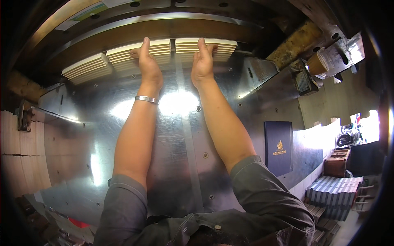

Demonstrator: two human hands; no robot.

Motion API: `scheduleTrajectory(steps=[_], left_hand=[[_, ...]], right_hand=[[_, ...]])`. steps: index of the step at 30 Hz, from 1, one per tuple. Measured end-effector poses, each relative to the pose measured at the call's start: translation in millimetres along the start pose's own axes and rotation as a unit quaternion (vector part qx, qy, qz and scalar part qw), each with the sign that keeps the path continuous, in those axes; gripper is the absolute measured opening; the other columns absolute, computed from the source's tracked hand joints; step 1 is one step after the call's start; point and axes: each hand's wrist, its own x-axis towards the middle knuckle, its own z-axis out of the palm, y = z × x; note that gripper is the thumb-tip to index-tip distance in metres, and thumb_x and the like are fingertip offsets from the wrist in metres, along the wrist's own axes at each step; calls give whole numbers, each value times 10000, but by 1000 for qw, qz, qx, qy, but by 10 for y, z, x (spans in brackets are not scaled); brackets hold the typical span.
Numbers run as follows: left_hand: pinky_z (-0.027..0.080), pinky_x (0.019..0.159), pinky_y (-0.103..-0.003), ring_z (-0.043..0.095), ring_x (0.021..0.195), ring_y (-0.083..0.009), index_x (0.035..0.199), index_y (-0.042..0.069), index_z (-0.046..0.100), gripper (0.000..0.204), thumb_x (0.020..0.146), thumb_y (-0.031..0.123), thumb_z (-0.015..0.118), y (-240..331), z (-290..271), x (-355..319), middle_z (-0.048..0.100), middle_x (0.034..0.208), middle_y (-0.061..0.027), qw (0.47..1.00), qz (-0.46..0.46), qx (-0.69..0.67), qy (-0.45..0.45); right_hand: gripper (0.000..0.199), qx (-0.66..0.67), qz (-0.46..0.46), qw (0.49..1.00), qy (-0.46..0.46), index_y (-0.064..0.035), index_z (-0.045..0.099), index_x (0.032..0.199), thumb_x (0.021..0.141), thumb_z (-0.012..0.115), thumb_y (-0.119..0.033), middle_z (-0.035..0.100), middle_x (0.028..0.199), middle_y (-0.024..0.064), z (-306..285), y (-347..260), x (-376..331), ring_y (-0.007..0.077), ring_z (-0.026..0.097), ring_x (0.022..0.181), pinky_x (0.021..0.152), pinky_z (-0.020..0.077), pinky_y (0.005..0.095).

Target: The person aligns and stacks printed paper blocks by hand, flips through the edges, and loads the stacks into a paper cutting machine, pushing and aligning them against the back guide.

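Both my arms reach forward over a shiny steel machine bed to a row of pale, layered stacks that look like paper blocks. My left hand, below a metal bracelet, is at the middle stack, its fingers apart against the front. At the right stack my right hand rests in the same way, fingers spread and partly hidden. A narrow gap divides these two stacks. Further left, a third stack sits at an angle, untouched by either hand.
Behind the stacks runs a long dark machine beam. A dark blue booklet with a gold emblem lies on the bed at right. Pale stacked sheets stand at far left, bundled grey-and-white stacks at lower right. Metal side guides flank the bed.
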Motion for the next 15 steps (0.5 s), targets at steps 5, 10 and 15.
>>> scheduleTrajectory(steps=[5, 10, 15], left_hand=[[-79, 1285, -470, -151, 1615, -229, 1660, 41, 96, 991, 996, 620, 549, 1, -14, 10, -83, 1768, -91, 998, 18, 60, 6], [-46, 1298, -471, -175, 1607, -353, 1618, -83, -139, 1192, 980, 696, 498, 757, -929, 533, -232, 1713, -249, 971, 94, 68, 207], [282, 1226, -370, 413, 1448, -233, 1573, 40, 362, 823, 1016, 627, 513, 1090, -1431, 652, 441, 1579, -101, 974, 160, -92, 131]], right_hand=[[914, -10, -23, 999, 35, -123, 96, 1675, 1018, 647, -438, 86, 1763, 55, -197, 71, 101, 200, -18, 1625, 1287, -52, 489], [1051, 58, -48, 996, -57, 8, -153, 1641, 1038, 618, -375, -42, 1755, 109, 179, -302, -220, 204, -37, 1614, 1290, -55, 388], [734, 26, -24, 999, 30, -158, 241, 1615, 1046, 597, -455, 238, 1708, 48, 140, -162, -181, 199, 102, 1610, 1293, -9, 472]])
